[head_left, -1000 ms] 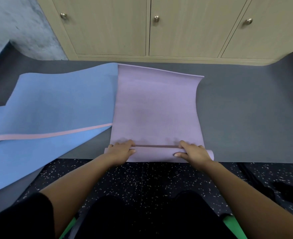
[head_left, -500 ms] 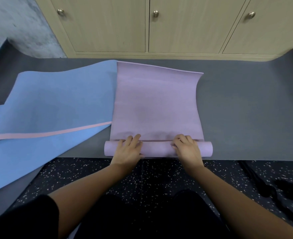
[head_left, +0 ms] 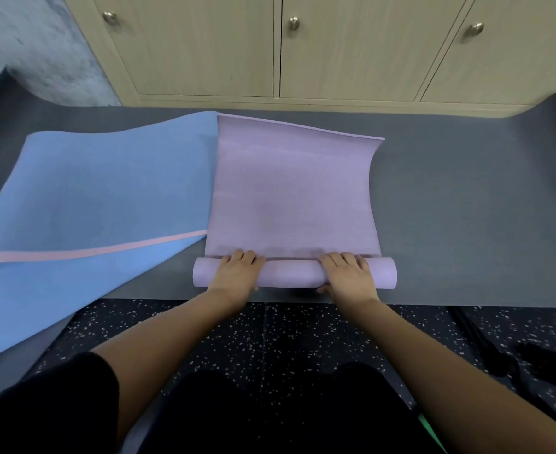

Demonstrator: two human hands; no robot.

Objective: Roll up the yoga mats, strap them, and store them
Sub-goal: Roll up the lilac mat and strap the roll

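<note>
Far left: bare concrete wall (head_left: 24, 44). The blue mat (head_left: 89, 191) lies unrolled and rumpled over the left edge of the grey mat (head_left: 466, 208), its near end spilling onto the speckled floor (head_left: 286, 326). A pink band (head_left: 89, 253) crosses it; fold or underside, cannot tell. Not rolled, not strapped; judged next in line.

Centre: the lilac mat (head_left: 293, 191) runs from the grey mat's near edge toward its far edge, left side touching the blue mat. Its near end is wound into a roll at the near edge.
- Left hand (head_left: 235, 273) sits on the roll's left part and right hand (head_left: 348, 275) on its right part, w/ bare roll between.
- Both sets of fingers (head_left: 243, 257) are bent over the top, tips at the seam where roll meets flat sheet, thumbs at the near side, i.e. clamped on the roll.
- Judged reason: even spacing keeps the roll tight and square; pressure at one end would prob. cone it.
- The flat part's far right corner curls up and may skew the roll later.

Right: black straps (head_left: 499, 355) lie on the floor off the grey mat's near right corner, prob. staged for strapping.

Rm: wood cabinet (head_left: 335, 44) w/ three shut doors along the far edge, likely the storage. The grey mat's ends curl up at both sides.
</note>
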